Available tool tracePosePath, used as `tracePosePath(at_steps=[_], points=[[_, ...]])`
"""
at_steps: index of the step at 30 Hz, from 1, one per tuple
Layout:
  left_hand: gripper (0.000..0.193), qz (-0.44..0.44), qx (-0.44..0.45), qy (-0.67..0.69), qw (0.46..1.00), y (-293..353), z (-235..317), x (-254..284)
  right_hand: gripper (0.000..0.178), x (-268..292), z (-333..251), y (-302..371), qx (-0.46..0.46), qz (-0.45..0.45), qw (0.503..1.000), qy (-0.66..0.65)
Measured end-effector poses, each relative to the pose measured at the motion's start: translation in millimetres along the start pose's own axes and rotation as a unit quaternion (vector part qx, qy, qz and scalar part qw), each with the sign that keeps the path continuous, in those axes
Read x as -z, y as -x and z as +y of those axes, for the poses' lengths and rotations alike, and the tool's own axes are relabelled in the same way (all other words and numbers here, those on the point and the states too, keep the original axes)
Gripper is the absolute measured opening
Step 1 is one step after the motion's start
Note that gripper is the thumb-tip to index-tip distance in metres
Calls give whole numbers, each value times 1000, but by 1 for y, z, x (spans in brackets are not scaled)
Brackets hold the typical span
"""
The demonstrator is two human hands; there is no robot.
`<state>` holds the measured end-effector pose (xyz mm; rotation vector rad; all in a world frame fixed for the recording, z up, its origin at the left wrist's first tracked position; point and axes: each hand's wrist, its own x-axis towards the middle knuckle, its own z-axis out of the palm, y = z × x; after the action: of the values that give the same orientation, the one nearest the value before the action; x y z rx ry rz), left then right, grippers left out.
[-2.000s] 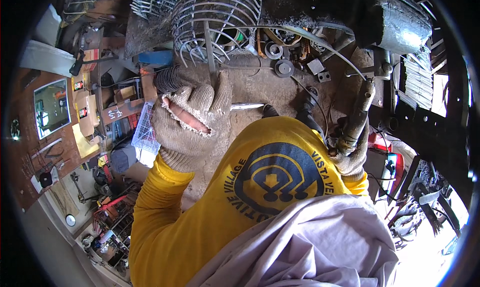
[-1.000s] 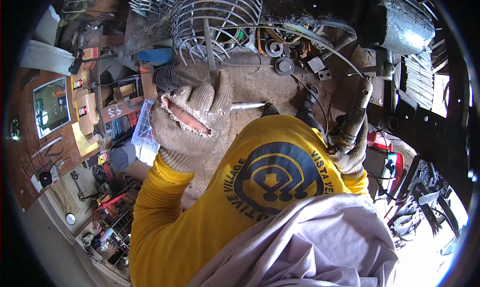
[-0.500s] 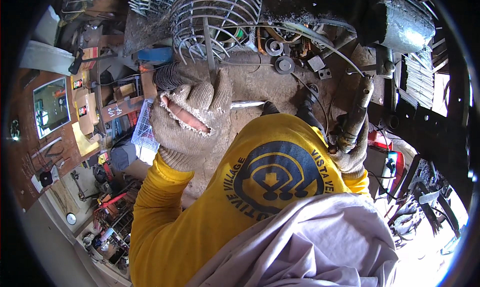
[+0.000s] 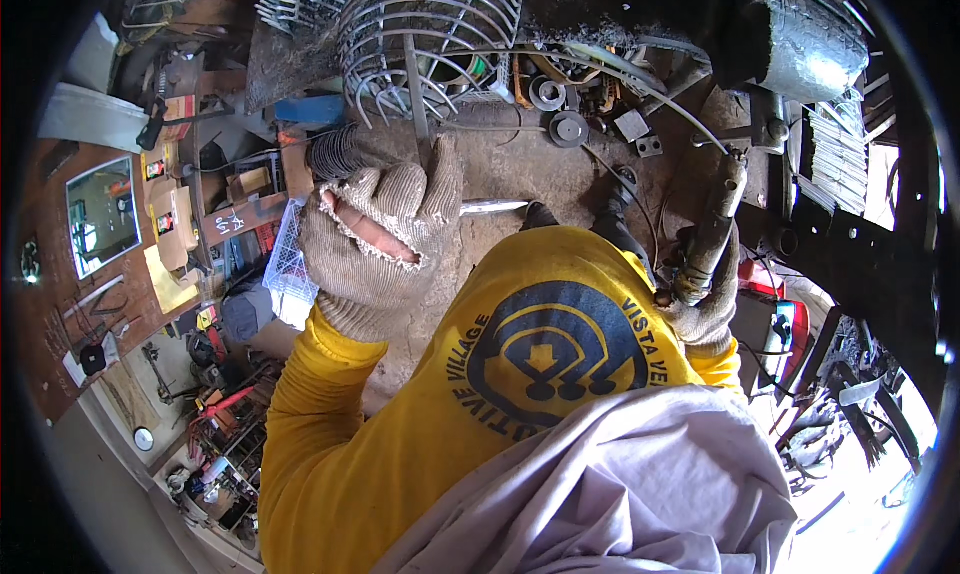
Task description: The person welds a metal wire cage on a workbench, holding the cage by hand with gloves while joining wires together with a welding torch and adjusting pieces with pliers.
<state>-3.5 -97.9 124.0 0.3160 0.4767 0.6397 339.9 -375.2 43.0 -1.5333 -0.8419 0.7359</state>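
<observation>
My left hand (image 4: 370, 249) wears a grey knit glove, torn open across the back so that skin shows. Its fingers are closed at the lower end of a flat metal bar (image 4: 414, 84), mostly hidden by the glove. The bar reaches up against a cage of curved metal rods (image 4: 432, 24). On the right, my gloved right hand (image 4: 705, 319) is wrapped around a worn electrode holder (image 4: 722, 199). From the holder's jaw a long, thin welding rod (image 4: 690, 117) runs up and left toward the cage, where its tip is hard to make out.
Round metal parts (image 4: 569, 129) and small square blocks (image 4: 632, 126) lie beyond my feet. A large metal cylinder (image 4: 815, 49) stands at the upper right. Cluttered shelves and a blue-white plastic crate (image 4: 290, 254) are on the left. Scrap metal (image 4: 860, 404) fills the lower right.
</observation>
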Motion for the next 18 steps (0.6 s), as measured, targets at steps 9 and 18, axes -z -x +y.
tracePosePath(at_steps=[9, 18], points=[[75, -8, -3, -2, 1000, -1, -1, -5, 128, 1, -23, -4, -70, -13, 996, -49], [74, -26, -3, -3, 1000, -1, -2, -6, 118, -1, -3, -2, -173, 49, 956, -232]])
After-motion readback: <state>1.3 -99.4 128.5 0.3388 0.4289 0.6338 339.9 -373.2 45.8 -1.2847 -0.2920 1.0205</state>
